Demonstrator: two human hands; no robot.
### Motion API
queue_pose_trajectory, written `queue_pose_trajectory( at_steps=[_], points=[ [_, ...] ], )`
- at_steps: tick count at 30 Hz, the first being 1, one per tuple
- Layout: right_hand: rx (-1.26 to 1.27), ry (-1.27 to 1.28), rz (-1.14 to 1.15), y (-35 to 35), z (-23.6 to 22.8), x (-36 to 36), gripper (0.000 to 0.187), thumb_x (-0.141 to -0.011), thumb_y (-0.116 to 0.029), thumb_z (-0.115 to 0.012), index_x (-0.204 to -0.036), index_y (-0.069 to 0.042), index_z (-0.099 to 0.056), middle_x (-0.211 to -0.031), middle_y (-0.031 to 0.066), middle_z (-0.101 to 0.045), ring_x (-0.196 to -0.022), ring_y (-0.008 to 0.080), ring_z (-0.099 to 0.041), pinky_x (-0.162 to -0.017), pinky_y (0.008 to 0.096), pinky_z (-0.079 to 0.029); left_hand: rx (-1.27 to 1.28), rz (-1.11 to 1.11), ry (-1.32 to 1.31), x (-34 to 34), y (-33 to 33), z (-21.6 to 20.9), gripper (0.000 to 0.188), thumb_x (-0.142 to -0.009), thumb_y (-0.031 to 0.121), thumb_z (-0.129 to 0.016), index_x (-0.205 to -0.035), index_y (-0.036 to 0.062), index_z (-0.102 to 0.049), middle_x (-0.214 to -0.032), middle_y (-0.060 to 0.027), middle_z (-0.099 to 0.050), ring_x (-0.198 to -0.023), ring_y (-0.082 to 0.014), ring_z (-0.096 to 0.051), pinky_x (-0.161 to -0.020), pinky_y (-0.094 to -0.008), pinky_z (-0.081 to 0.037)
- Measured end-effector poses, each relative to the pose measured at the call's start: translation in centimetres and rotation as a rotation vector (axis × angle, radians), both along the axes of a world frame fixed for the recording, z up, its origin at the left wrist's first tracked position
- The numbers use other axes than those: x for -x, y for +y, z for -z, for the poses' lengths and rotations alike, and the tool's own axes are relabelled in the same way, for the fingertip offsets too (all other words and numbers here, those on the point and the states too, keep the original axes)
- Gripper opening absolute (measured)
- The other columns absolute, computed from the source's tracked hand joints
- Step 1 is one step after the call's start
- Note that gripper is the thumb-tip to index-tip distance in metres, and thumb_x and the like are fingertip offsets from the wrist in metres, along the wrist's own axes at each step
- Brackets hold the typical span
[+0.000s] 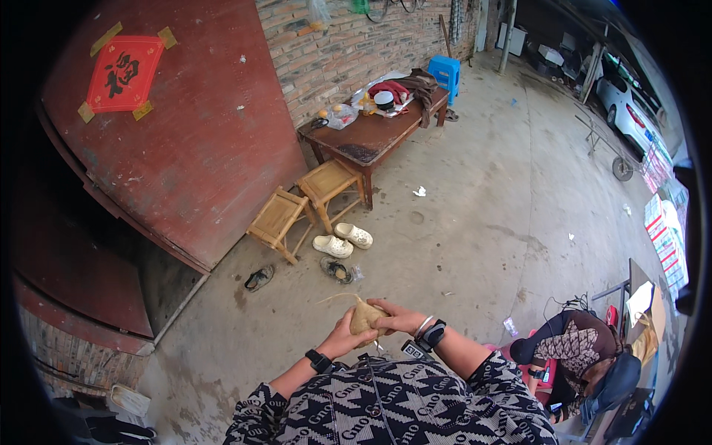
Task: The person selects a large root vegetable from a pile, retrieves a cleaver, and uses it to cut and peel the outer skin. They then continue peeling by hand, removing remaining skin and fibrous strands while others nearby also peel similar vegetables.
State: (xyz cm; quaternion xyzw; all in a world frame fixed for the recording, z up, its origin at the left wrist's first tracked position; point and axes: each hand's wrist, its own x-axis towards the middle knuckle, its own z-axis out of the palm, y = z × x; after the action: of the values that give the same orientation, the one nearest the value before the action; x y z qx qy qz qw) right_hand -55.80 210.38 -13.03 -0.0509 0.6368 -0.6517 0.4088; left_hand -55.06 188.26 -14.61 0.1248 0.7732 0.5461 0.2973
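Note:
In front of my chest I hold a tan, pointed bundle [364, 314] that looks like a leaf-wrapped rice dumpling. A thin pale strand trails from its tip toward the left. My left hand [342, 336] is closed round its left and lower side. From the right, my right hand [401, 320] grips it, with fingers laid over the top and side. A small whitish end shows below the bundle, too small to make out. The bundle's underside is hidden by my hands.
Ahead stand two bamboo stools [277, 219], cream clogs [333, 246] and dark sandals [259, 278]. Beyond them is a brown table [363, 151] with bags and cloth on it. A person [578, 356] bends over at my right. A red door [178, 148] is at left.

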Motion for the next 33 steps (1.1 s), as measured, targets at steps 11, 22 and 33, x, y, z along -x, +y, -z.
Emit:
queue_pose_trajectory(
  at_steps=[11,22,33],
  points=[
    [-0.078,0.256,0.167,1.8,2.4,4.8,0.084,-0.075,-0.01,-0.066,-0.147,-0.002,-0.023,-0.137,0.0123,-0.042,-0.126,0.0205,-0.041,-0.106,0.0327,-0.034,-0.108,0.333,0.142,9.5,3.0,1.4,0.103,-0.067,0.037,-0.083,-0.143,0.0018,-0.024,-0.133,-0.0168,-0.043,-0.124,-0.0258,-0.043,-0.105,-0.0373,-0.036],
    [0.111,-0.025,1.124,-2.0,-1.0,7.0,0.077,-0.087,-0.035,-0.066,-0.145,-0.002,-0.029,-0.14,0.017,-0.042,-0.128,0.0262,-0.042,-0.105,0.0356,-0.037,0.036,0.608,0.321,21.3,3.8,-1.9,0.125,-0.061,0.053,-0.082,-0.148,0.0017,-0.009,-0.145,-0.0255,-0.023,-0.134,-0.0404,-0.03,-0.11,-0.0449,-0.03],
    [-0.098,0.248,1.804,-7.2,-3.5,-8.7,0.099,-0.072,-0.023,-0.081,-0.148,-0.002,-0.021,-0.146,0.0146,-0.034,-0.136,0.0239,-0.033,-0.111,0.0349,-0.028,-0.367,0.875,-0.486,13.0,10.2,-3.0,0.09,-0.088,0.043,-0.063,-0.151,0.0122,-0.006,-0.149,-0.0159,-0.025,-0.134,-0.0288,-0.034,-0.103,-0.0421,-0.041]
  ],
)
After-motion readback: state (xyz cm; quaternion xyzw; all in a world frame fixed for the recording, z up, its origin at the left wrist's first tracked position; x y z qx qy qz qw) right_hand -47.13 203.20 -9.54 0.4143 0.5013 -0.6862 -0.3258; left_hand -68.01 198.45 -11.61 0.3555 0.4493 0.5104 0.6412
